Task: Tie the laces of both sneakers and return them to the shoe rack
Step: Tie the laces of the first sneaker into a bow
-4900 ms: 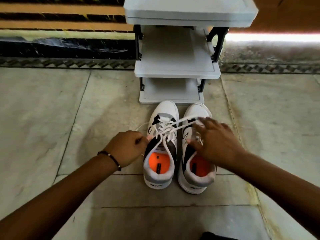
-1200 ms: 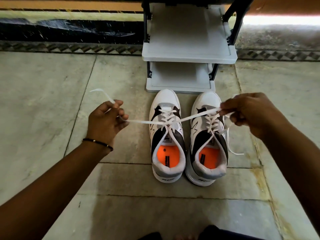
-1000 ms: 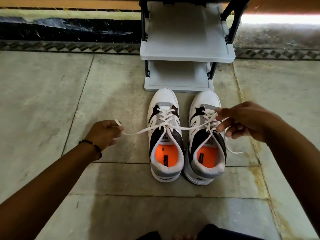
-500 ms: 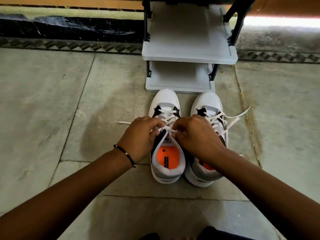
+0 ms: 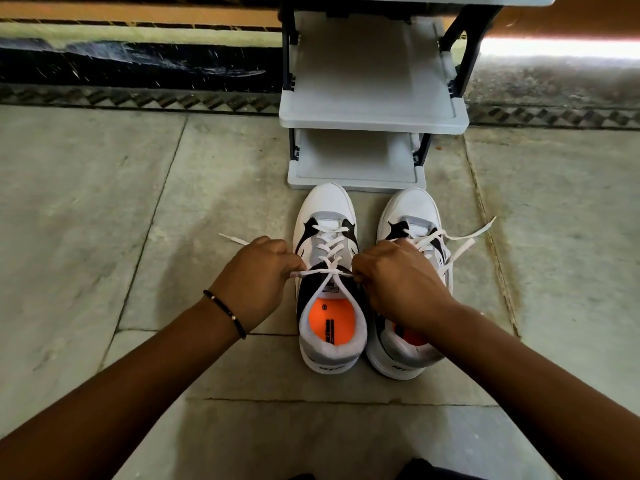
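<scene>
Two white, grey and black sneakers with orange insoles stand side by side on the floor, toes toward the grey shoe rack (image 5: 372, 119). My left hand (image 5: 258, 277) and my right hand (image 5: 394, 277) each pinch one end of the left sneaker's (image 5: 327, 209) white lace (image 5: 327, 271), stretched taut across the tongue with a crossing in the middle. A lace end sticks out past my left hand. My right hand covers part of the right sneaker (image 5: 412, 209), whose loose laces (image 5: 464, 242) trail to the right.
The rack's lower two shelves hold nothing and its bottom shelf is just beyond the toes. Stone floor slabs spread left and right. A dark patterned border (image 5: 138, 98) and wall base run behind the rack. Dark clothing (image 5: 426, 471) shows at the bottom edge.
Half a second ago my hands were pressed together over the left sneaker's tongue. They have pulled apart sideways, drawing the lace tight across it.
</scene>
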Demonstrator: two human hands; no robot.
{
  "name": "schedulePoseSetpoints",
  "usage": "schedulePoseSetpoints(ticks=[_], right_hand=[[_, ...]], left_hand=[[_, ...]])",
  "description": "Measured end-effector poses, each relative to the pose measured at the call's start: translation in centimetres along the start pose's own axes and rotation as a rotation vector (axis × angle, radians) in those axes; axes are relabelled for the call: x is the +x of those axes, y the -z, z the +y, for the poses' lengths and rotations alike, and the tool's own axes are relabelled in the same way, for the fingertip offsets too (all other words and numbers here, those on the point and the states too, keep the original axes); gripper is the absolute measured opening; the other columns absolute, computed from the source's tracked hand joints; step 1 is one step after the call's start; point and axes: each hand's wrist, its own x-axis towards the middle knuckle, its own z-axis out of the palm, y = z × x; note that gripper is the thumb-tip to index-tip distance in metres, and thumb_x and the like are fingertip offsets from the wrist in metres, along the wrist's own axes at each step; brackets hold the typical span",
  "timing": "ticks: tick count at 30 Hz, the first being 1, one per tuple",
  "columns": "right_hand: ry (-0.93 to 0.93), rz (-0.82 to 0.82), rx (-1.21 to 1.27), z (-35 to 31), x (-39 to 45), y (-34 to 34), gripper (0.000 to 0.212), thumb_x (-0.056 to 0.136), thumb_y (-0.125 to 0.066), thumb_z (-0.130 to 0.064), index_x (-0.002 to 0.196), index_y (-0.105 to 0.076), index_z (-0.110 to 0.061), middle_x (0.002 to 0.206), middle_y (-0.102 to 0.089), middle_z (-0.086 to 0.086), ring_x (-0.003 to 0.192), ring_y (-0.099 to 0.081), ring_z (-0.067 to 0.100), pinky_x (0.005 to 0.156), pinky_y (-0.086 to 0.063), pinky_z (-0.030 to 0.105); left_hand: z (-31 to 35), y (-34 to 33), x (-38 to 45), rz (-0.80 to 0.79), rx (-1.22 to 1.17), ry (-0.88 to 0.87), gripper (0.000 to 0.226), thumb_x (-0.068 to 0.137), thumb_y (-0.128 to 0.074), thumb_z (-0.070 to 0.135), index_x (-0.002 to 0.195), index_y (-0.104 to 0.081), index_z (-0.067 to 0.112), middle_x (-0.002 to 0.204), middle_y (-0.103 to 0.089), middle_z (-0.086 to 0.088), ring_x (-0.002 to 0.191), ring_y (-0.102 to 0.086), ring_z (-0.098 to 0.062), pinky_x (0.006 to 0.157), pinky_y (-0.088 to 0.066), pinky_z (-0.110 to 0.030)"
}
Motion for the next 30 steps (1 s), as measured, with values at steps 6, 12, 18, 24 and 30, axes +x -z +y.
schedulePoseSetpoints(ticks=[6,12,18,24,30], right_hand=[[0.053,0.066,0.034,0.1,0.1,0.7,0.012,0.068,-0.049,-0.014,0.056,-0.051,-0.013,0.052,-0.057,0.007,0.053,-0.055,0.030,0.057,-0.032,0.029],[0.102,0.098,0.058,0.4,0.3,0.4,0.031,0.069,-0.028,-0.029,0.059,-0.053,-0.013,0.056,-0.060,0.006,0.057,-0.057,0.029,0.056,-0.034,0.028],[0.017,0.002,0.093,0.5,0.1,-0.8,0.012,0.071,-0.057,-0.002,0.066,-0.056,-0.013,0.067,-0.060,0.007,0.063,-0.057,0.031,0.053,-0.035,0.028],[0.007,-0.018,0.134,0.1,-0.5,-0.8,0.010,0.087,-0.049,-0.017,0.080,-0.055,-0.013,0.078,-0.064,0.008,0.070,-0.058,0.029,0.053,-0.036,0.028],[-0.030,-0.052,0.152,0.6,-0.4,-0.3,0.021,0.085,-0.054,-0.014,0.072,-0.041,-0.023,0.069,-0.058,0.001,0.066,-0.057,0.027,0.054,-0.041,0.032]], left_hand=[[0.0,1.1,0.2,0.050,0.035,-0.039,0.016,0.063,-0.062,0.001,0.069,-0.069,0.013,0.057,-0.058,-0.006,0.052,-0.057,-0.027,0.051,-0.034,-0.025],[-0.4,0.9,-0.2,0.061,0.063,-0.024,0.018,0.063,-0.063,-0.003,0.069,-0.068,0.013,0.058,-0.055,-0.007,0.052,-0.055,-0.027,0.047,-0.039,-0.028],[-1.1,0.1,-0.3,0.039,0.049,-0.046,0.019,0.069,-0.051,0.005,0.069,-0.068,0.013,0.058,-0.056,-0.006,0.051,-0.056,-0.027,0.046,-0.047,-0.030],[-0.6,0.1,0.1,0.088,-0.300,0.172,0.026,0.081,-0.044,0.022,0.081,-0.066,0.008,0.074,-0.058,-0.003,0.064,-0.052,-0.016,0.059,-0.035,-0.015],[-1.2,0.0,-0.7,0.065,-0.386,0.236,0.021,0.091,-0.050,0.016,0.076,-0.062,0.009,0.059,-0.053,0.014,0.056,-0.054,-0.004,0.056,-0.040,-0.013]])
